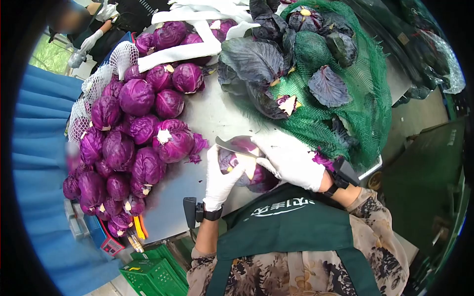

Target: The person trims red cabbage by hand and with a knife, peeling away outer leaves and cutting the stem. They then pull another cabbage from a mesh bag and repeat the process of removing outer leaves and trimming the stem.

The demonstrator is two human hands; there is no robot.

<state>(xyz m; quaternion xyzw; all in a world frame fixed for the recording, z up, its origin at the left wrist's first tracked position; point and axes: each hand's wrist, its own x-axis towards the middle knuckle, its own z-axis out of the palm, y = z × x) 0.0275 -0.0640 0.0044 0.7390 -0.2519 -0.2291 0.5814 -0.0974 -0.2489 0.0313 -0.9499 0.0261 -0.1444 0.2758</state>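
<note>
A red cabbage (264, 182) sits on the metal table right in front of my apron, its pale cut stem facing up. My left hand (221, 180), in a white glove, is closed around the cabbage's left side. A knife (233, 147) with a dark, curved blade lies across the top of the cabbage. My right hand (291, 160), also gloved, is closed at the blade's right end; the handle is hidden in it. Trimmed purple leaves (323, 162) lie by my right wrist.
A pile of peeled red cabbages (137, 97) covers the table's left side, with white foam netting (98, 81) along its edge. A green mesh bag (365, 108) with dark outer leaves (254, 59) spreads at right. Green crates (153, 274) stand below left. Another person's gloved hand (91, 40) shows at upper left.
</note>
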